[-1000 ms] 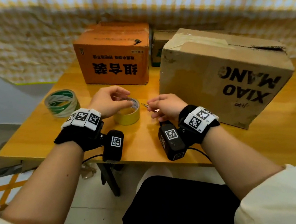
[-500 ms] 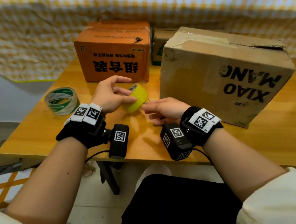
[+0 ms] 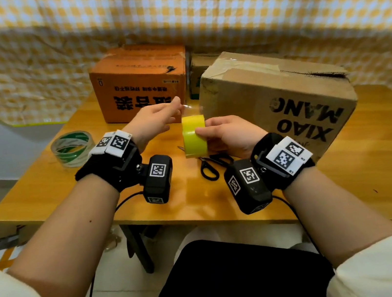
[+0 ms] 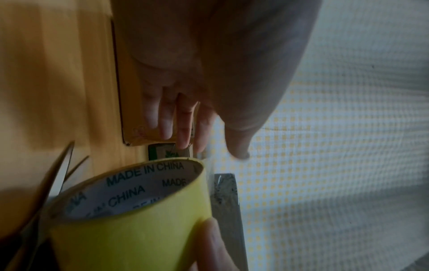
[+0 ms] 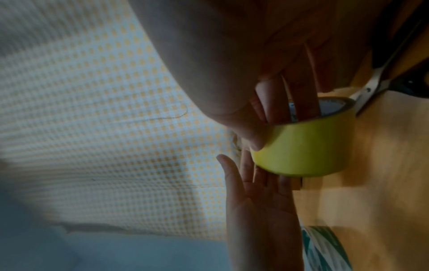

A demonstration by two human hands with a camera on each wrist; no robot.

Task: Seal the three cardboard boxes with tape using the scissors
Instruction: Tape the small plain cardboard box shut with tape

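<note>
Nearest the person, above the front of the wooden tabletop (image 3: 43, 195), the right hand (image 3: 228, 135) grasps the yellow tape roll (image 3: 194, 135), thumb on its outer face and fingers (image 5: 304, 95) hooked into the core, holding it clear of the wood. Just beneath it the black-handled scissors (image 3: 209, 169) lie flat, blades slightly parted. Beside the roll, the left hand (image 3: 154, 121) has its fingers (image 4: 185, 124) extended and released, with a clear strip of tape (image 4: 210, 165) running between the roll and its fingertips; whether it is pinched cannot be told. Off to the left sits a green-and-white tape roll (image 3: 71, 148). Farther back stand an orange cardboard box (image 3: 141, 82), a brown box marked XIAO MANG (image 3: 279, 99) and, between them, a smaller box (image 3: 195, 79) against the checked curtain (image 3: 193, 7).
</note>
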